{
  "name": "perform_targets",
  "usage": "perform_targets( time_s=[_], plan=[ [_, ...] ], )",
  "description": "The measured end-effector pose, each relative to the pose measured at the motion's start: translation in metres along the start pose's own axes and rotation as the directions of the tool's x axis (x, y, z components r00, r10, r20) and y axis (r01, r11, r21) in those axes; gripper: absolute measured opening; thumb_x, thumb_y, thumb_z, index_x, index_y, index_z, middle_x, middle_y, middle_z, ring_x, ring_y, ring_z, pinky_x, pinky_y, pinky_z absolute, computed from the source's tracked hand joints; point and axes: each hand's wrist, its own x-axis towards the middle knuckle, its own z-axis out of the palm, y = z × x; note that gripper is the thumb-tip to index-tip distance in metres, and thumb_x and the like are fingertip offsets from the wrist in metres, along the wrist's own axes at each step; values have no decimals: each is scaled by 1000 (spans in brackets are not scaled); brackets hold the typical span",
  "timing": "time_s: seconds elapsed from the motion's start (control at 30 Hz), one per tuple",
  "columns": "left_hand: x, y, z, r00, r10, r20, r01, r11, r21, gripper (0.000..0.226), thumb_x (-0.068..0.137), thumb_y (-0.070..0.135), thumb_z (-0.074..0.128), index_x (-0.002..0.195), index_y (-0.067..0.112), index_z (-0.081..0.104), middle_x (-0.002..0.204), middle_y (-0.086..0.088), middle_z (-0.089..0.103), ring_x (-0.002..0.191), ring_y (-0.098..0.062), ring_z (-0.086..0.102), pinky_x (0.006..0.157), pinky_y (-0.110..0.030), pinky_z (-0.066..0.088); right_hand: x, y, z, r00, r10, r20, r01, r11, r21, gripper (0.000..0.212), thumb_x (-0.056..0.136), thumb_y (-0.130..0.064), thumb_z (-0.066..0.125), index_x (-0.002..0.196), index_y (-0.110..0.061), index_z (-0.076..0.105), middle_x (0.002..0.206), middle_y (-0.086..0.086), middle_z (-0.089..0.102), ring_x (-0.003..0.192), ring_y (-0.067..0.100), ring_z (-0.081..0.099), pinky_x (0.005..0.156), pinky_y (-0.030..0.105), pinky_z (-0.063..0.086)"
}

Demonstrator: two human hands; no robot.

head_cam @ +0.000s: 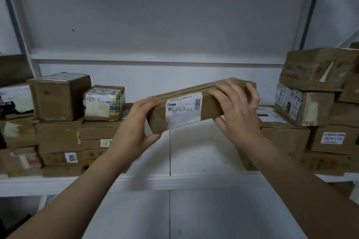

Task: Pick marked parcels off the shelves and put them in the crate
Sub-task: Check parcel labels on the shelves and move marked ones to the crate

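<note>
1. Arms: left forearm (73,190) & right forearm (301,180), both bare, are stretching up from the bottom corners toward the shelf.
2. Left hand (134,122): grip is clamping on the left end of the long parcel (208,105), thumb under, fingers curling over the top.
3. Right hand (239,110): grip is clamping on the right end, fingers draping over the top edge, thumb pressing from below.
4. Long parcel: brown cardboard, white shipping label (183,110) facing the camera, print too small to read. It is hanging in the air betw. both hands, right end tilting higher, above the bare middle of the white shelf (194,151) and not touching it.
5. Left stack: dark taped box (58,97) & small tape-wrapped box (104,103) are sitting side by side on flat cartons; lower down, a carton w/ "1206" tag (71,157).
6. Right stack: crumpled top box (318,68) is resting on a box w/ handwriting (303,105); below, a carton w/ upside-down label (333,137).
</note>
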Motion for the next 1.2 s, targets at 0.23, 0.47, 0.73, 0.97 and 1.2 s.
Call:
perform_targets(
  time_s=[0.23,0.47,0.73,0.97,1.2],
  plan=[
    [-1,13,-7,932,-363,-2,329,849,-414,71,64,47,70,126,39,38,120,22,51,113,-3,54,97,-28,47,15,-13,3,980,183,82,-197,954,227,34,92,-30,50,118,-16,66,125,8,62,120,28,51,103,45,33],
    [-11,16,-14,909,-408,-85,382,898,-219,79,67,34,80,135,21,42,111,27,47,105,4,49,87,-5,38,18,-41,12,796,460,393,-604,643,472,28,88,-19,67,116,-19,67,106,0,55,92,10,52,82,14,42],
    [-51,16,31,984,46,170,-104,933,345,65,72,45,68,127,16,47,126,-2,60,113,-21,55,89,-38,45,-32,-82,51,216,294,931,-904,-299,305,28,95,-30,56,115,-14,65,111,5,69,101,19,65,90,33,51],
    [-92,-9,68,839,-240,489,-87,827,555,52,88,22,61,137,16,44,141,-5,48,123,-28,48,97,-40,38,-75,-98,76,332,295,896,-940,182,288,23,90,-7,60,111,-10,70,108,1,68,102,11,61,84,10,44],
    [-102,-25,72,844,-294,448,-30,808,589,48,76,23,74,121,14,60,120,-6,64,104,-29,61,82,-40,48,-87,-101,80,427,264,865,-856,426,293,25,92,-10,53,111,-16,69,113,1,68,106,14,61,92,19,43]
  ],
)
